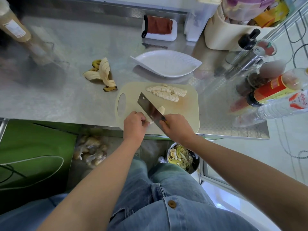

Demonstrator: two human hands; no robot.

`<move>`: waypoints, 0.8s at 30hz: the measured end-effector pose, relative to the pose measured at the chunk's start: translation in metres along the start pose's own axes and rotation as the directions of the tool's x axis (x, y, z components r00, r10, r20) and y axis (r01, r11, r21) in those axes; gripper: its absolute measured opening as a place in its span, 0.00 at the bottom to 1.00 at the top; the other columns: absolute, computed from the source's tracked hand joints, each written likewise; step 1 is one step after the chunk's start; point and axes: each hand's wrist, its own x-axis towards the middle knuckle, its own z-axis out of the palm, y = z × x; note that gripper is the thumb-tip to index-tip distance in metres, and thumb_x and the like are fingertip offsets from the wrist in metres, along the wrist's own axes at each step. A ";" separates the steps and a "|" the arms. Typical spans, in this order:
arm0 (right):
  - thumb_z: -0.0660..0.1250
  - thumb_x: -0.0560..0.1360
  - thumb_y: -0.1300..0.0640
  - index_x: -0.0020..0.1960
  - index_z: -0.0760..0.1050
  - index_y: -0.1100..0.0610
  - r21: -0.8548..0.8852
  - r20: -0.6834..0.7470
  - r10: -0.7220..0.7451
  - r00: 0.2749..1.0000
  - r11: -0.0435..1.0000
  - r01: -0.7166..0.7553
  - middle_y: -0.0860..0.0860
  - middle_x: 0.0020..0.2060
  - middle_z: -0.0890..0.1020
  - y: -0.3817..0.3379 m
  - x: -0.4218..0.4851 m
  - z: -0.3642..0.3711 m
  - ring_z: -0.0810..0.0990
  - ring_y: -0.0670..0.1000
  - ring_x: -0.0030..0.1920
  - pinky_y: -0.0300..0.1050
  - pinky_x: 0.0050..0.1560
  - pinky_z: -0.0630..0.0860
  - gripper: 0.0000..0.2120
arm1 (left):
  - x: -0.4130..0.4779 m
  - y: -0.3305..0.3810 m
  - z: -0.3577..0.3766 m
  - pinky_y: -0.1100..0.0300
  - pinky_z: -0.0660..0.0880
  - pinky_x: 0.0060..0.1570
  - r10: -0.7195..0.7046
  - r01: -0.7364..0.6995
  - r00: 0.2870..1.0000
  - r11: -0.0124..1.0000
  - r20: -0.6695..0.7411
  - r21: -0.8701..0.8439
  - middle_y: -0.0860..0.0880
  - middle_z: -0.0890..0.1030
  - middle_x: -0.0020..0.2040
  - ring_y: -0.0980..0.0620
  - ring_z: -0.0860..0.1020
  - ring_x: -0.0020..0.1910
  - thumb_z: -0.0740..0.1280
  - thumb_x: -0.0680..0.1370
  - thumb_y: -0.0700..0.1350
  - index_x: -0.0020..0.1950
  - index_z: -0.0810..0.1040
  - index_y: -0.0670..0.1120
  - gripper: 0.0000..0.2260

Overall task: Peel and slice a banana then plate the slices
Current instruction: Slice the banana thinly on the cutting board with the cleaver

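counter (66,97): brushed steel, dull sheen, embossed texture at right end. cutting board (188,110): cream plastic, matt, smooth. cleaver (148,105): polished metal blade, mirror-like. plate (166,64): white, glossy, finely ribbed. cloth (160,25): rust-brown, soft nap. jeans (166,189): faded denim. banana (161,110): flesh pale, matt.

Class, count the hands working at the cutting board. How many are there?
2. The left hand holds the banana piece at the near edge of the cutting board; the right hand grips the cleaver beside it. No other hand seems hidden.
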 end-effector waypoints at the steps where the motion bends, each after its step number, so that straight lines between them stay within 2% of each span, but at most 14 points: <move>1: 0.59 0.77 0.55 0.35 0.65 0.57 0.004 -0.014 -0.002 1.000 1.000 0.002 0.52 0.30 0.69 0.000 0.000 0.000 0.67 0.56 0.31 0.46 0.33 0.60 0.13 | -0.001 0.000 0.000 0.63 0.66 0.42 0.004 -0.004 1.000 1.000 0.001 0.000 0.47 0.78 0.46 0.48 0.76 0.42 0.72 0.73 0.43 0.47 0.81 0.43 0.05; 6: 0.60 0.77 0.55 0.35 0.65 0.57 0.012 -0.024 -0.008 1.000 1.000 0.009 0.53 0.30 0.70 0.001 0.002 -0.001 0.67 0.57 0.32 0.46 0.33 0.61 0.13 | -0.002 -0.002 -0.001 0.61 0.69 0.44 0.014 -0.014 1.000 1.000 -0.003 0.006 0.46 0.78 0.46 0.48 0.77 0.43 0.72 0.74 0.42 0.47 0.81 0.43 0.05; 11: 0.59 0.77 0.54 0.37 0.70 0.59 -0.009 -0.001 0.000 1.000 1.000 0.000 0.59 0.34 0.77 -0.001 0.003 0.003 0.73 0.60 0.35 0.48 0.34 0.64 0.13 | -0.002 -0.001 0.000 0.62 0.69 0.43 0.004 -0.004 1.000 1.000 0.000 -0.005 0.46 0.78 0.45 0.48 0.76 0.42 0.72 0.74 0.42 0.46 0.81 0.43 0.04; 17: 0.59 0.78 0.55 0.36 0.66 0.58 -0.022 0.056 0.033 0.998 0.999 -0.032 0.52 0.29 0.68 -0.002 0.000 0.005 0.68 0.57 0.32 0.46 0.34 0.61 0.13 | -0.001 0.000 0.001 0.62 0.67 0.42 -0.009 0.009 1.000 1.000 0.001 -0.001 0.47 0.77 0.45 0.49 0.75 0.42 0.72 0.74 0.42 0.46 0.81 0.43 0.04; 24: 0.59 0.78 0.55 0.35 0.66 0.58 -0.009 0.013 0.002 1.000 1.000 -0.002 0.52 0.30 0.69 -0.001 -0.001 0.001 0.68 0.56 0.32 0.45 0.34 0.60 0.14 | -0.001 -0.001 0.001 0.62 0.66 0.42 -0.009 0.009 1.000 1.000 0.007 0.009 0.47 0.77 0.45 0.49 0.75 0.42 0.72 0.74 0.42 0.46 0.80 0.43 0.03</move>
